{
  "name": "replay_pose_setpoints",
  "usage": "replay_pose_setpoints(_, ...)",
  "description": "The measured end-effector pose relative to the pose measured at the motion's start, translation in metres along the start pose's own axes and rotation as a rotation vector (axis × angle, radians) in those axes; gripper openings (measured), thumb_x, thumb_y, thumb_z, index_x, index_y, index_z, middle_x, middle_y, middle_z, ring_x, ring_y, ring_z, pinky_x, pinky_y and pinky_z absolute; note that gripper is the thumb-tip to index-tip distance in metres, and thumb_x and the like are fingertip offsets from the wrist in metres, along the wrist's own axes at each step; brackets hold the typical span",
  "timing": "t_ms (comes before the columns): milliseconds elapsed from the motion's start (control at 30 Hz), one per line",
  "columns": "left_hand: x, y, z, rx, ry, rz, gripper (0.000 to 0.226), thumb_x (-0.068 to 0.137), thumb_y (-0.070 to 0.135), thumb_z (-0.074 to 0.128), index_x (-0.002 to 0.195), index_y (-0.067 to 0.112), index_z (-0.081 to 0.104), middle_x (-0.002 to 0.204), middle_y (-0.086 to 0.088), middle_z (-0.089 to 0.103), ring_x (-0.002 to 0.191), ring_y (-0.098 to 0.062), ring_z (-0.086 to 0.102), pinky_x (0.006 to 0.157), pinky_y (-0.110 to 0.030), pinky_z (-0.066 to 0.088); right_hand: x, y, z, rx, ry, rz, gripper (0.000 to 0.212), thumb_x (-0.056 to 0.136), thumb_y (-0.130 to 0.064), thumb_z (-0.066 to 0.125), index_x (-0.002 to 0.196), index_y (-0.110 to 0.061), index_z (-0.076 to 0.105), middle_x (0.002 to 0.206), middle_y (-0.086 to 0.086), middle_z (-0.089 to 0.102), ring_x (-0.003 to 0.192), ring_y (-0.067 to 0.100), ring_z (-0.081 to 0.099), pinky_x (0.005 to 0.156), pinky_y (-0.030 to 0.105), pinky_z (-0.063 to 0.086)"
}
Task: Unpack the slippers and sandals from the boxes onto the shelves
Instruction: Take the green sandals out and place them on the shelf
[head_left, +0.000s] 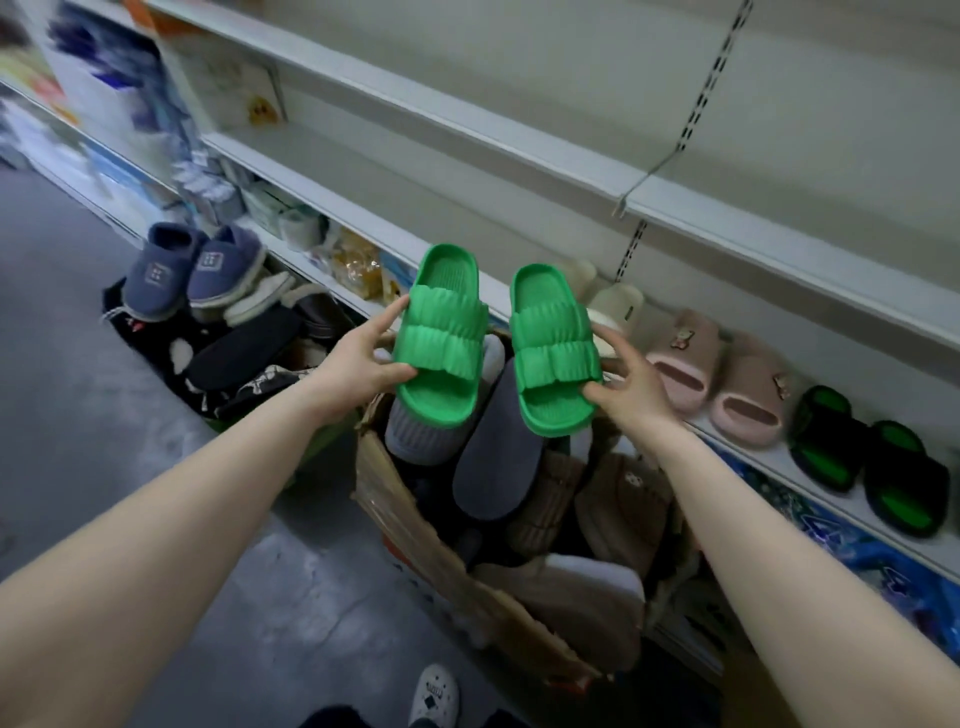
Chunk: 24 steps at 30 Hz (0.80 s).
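The left hand (358, 358) pinches the left green slipper (441, 335) at its near left edge, thumb on the ribbed strap and fingers curled behind the sole. The right hand (631, 382) holds the right green slipper (553, 348) the same way on its right edge, thumb against the toe end, fingers spread behind. Both slippers are lifted side by side, a little apart, soles away from the camera and heels pointing far, above an open cardboard box (415, 514) that stands on the floor (104, 415) against the shelving. The box is packed with more footwear: a grey slipper (493, 457) lying sole up just under the green pair, another grey one (415, 431) to its left, and brown plush slippers (623, 499) nearer and to the right. On the low shelf (779, 462) to the right of the hands stand a cream pair (613, 306), partly hidden behind the right slipper, then a pink pair (717, 374), then a black pair with green insoles (867, 457) furthest right. The shelves (519, 150) above are white. To the left, on the floor, a dark heap of goods carries a blue fleece-lined pair (192, 270) on top. At the near edge a white clog (434, 693) shows on the person's foot.
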<state>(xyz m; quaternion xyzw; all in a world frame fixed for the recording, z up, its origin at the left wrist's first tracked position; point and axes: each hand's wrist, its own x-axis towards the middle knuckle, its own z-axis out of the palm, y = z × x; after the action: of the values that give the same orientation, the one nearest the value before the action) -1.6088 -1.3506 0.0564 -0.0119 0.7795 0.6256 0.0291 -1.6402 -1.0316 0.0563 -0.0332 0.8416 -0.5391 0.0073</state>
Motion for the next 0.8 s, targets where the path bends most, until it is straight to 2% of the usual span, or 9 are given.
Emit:
replay_pose_setpoints(67,0.023,-0.004,-0.015,0.006,0.003,-0.021,0.089,0.084,-0.010,0.064,0.150,0.036,0.025,0.130,-0.012,0.051,0.102,-0.021,0.065,0.086,-0.041,0.056,0.021,-0.003,0.011,-0.009,-0.010,0.002,0.078,0.079,0.012,0.060,0.133,-0.042,0.049,0.119,0.008,0.063,0.104,0.015,0.064,0.084,0.033,0.058)
replay_pose_setpoints(133,0.045,-0.009,-0.028,-0.007,-0.005,-0.036,0.088,0.085,-0.008,0.063,0.151,0.036,0.024,0.127,-0.010,0.054,0.099,-0.023,0.066,0.081,-0.037,0.057,0.037,-0.006,0.023,-0.009,0.003,0.030,0.078,0.079,0.014,0.059,0.128,-0.046,0.049,0.110,0.002,0.064,0.090,0.008,0.067,0.079,0.029,0.058)
replay_pose_setpoints(233,0.086,-0.021,-0.046,0.002,-0.027,-0.020,0.085,0.086,-0.006,0.063,0.151,0.034,0.025,0.127,-0.010,0.055,0.100,-0.017,0.063,0.076,-0.030,0.057,0.066,-0.007,0.045,-0.019,0.025,0.060,0.074,0.080,0.014,0.060,0.135,-0.034,0.049,0.106,-0.014,0.058,0.080,-0.005,0.065,0.078,0.030,0.057)
replay_pose_setpoints(300,0.118,-0.030,-0.058,-0.019,-0.046,-0.019,0.082,0.086,-0.007,0.062,0.151,0.031,0.027,0.130,-0.012,0.054,0.099,-0.017,0.064,0.074,-0.027,0.057,0.089,-0.005,0.060,-0.049,0.059,0.079,0.072,0.080,0.012,0.062,0.137,-0.031,0.051,0.106,-0.017,0.057,0.082,0.005,0.063,0.082,0.041,0.057)
replay_pose_setpoints(367,0.151,-0.040,-0.071,-0.052,-0.069,-0.024,0.078,0.087,-0.010,0.058,0.151,0.025,0.028,0.131,-0.013,0.054,0.092,-0.012,0.066,0.070,-0.022,0.057,0.114,-0.007,0.076,-0.063,0.096,0.117,0.074,0.079,0.009,0.063,0.133,-0.040,0.051,0.109,-0.007,0.062,0.086,0.022,0.064,0.085,0.049,0.056)
replay_pose_setpoints(433,0.187,-0.049,-0.086,-0.029,-0.094,-0.028,0.077,0.088,-0.013,0.056,0.151,0.021,0.027,0.130,-0.016,0.053,0.083,-0.008,0.065,0.067,-0.019,0.056,0.140,-0.009,0.093,-0.070,0.152,0.159,0.075,0.078,0.006,0.063,0.133,-0.044,0.050,0.113,0.006,0.063,0.090,0.029,0.068,0.085,0.048,0.057)
replay_pose_setpoints(533,0.243,-0.060,-0.109,0.012,-0.161,-0.037,0.077,0.089,-0.011,0.056,0.152,0.021,0.025,0.131,-0.016,0.053,0.097,-0.020,0.063,0.079,-0.028,0.056,0.183,-0.013,0.121,-0.103,0.247,0.216,0.073,0.078,0.004,0.065,0.139,-0.033,0.049,0.114,0.008,0.064,0.092,0.015,0.064,0.082,0.034,0.057)
replay_pose_setpoints(600,0.280,-0.069,-0.125,0.038,-0.201,-0.049,0.077,0.089,-0.010,0.056,0.152,0.022,0.025,0.131,-0.014,0.052,0.104,-0.026,0.061,0.086,-0.037,0.054,0.213,-0.017,0.142,-0.140,0.294,0.262,0.073,0.077,0.002,0.066,0.139,-0.033,0.049,0.114,0.006,0.066,0.099,0.015,0.062,0.083,0.029,0.053)
replay_pose_setpoints(800,0.378,-0.095,-0.147,0.220,-0.309,-0.028,0.076,0.090,-0.004,0.058,0.152,0.026,0.024,0.127,-0.010,0.052,0.102,-0.025,0.063,0.090,-0.041,0.052,0.294,-0.004,0.199,-0.147,0.366,0.444,0.079,0.080,-0.002,0.065,0.146,-0.034,0.038,0.126,0.009,0.063,0.111,0.026,0.060,0.093,0.036,0.051)
